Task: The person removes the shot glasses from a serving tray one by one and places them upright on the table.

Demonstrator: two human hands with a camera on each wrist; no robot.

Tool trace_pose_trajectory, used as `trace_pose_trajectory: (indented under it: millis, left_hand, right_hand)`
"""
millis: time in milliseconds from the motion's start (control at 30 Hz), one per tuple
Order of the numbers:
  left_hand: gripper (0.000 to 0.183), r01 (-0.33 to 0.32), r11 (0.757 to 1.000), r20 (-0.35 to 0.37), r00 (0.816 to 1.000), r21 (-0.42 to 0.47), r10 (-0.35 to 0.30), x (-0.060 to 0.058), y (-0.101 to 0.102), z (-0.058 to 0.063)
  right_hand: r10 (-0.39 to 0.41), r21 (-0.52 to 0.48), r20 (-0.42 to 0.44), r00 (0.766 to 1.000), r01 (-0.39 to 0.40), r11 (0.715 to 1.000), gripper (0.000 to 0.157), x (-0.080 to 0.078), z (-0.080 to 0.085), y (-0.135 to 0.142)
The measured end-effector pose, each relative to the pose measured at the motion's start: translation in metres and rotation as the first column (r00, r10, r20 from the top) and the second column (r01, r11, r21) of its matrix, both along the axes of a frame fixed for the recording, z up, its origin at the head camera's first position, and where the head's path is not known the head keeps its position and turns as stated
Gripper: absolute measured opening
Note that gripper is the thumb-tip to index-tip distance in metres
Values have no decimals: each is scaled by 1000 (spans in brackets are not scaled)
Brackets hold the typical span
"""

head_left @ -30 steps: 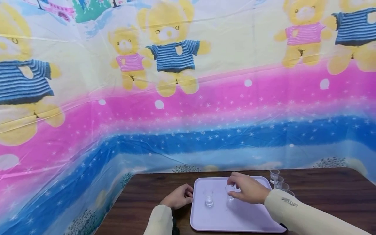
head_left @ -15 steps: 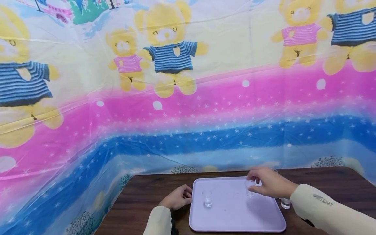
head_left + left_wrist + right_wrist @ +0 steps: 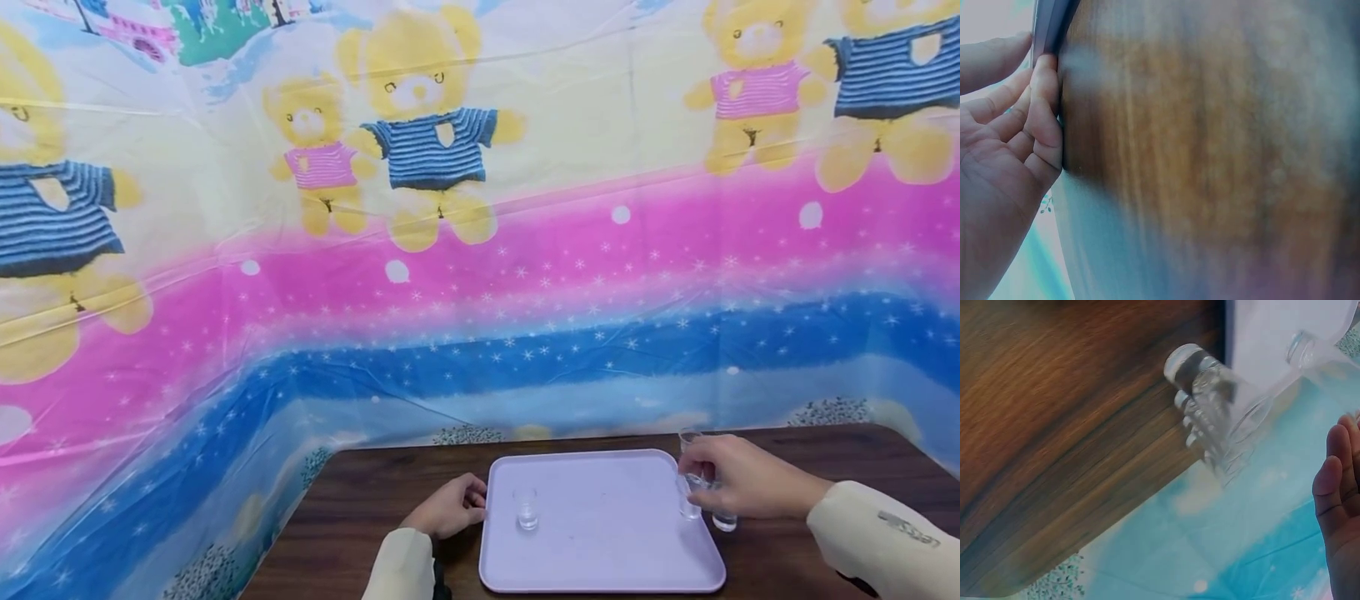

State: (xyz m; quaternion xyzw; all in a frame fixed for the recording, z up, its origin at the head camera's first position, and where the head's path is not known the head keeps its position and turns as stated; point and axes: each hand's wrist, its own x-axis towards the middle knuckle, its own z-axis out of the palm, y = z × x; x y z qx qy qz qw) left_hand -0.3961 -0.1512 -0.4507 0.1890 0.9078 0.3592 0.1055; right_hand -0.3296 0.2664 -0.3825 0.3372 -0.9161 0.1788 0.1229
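The left grip (image 3: 452, 506) meets the tray's (image 3: 600, 550) left edge with thumb and bent fingers. The right grip (image 3: 738, 479) pinches thumb to fingers at the right edge, its sleeved forearm (image 3: 870, 529) slanting in from the right.

Head view: bright, even, diffuse light; source direction cannot be fixed. Printed cloth (image 3: 555, 358) reads crisp and saturated, with a pale sheen along folds at upper left. Surface (image 3: 360, 500) much darker; pale tray (image 3: 600, 533) evenly lit. Clear glass (image 3: 527, 510) on it low in contrast, walls nearly lost, base picked out by small highlights.

Left wrist view: wood grain strongly blurred, milky haze toward the right; upper left corner close to overexposed. Left hand (image 3: 1004, 144) considerably sharper than the wood.

Right wrist view: dimmer at upper left, brighter toward the cloth; row of glasses (image 3: 1200, 381) smeared, highlights on bases. Cool cast over cloth.
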Motion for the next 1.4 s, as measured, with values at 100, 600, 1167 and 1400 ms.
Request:
trace_pose_trajectory:
  millis: [100, 600, 1167, 1400]
  left_hand:
    - [26, 0, 1000, -6, 1000, -4, 0, -1, 0, -1]
    - [26, -2, 1000, -12, 1000, -1, 2, -3, -1, -3]
    - [27, 0, 1000, -11, 1000, -4, 0, -5, -2, -4]
    - [26, -8, 1000, 0, 1000, -9, 8, -5, -2, -4]
  right_hand:
    - [32, -25, -19, 999, -32, 999, 23, 3, -3, 7]
    - [89, -16, 126, 988, -88, 996, 20, 13, -14, 35]
    - [99, -50, 105, 990, -94, 994, 21, 15, -29, 53]
    - [23, -45, 23, 999, -22, 999, 24, 14, -24, 51]
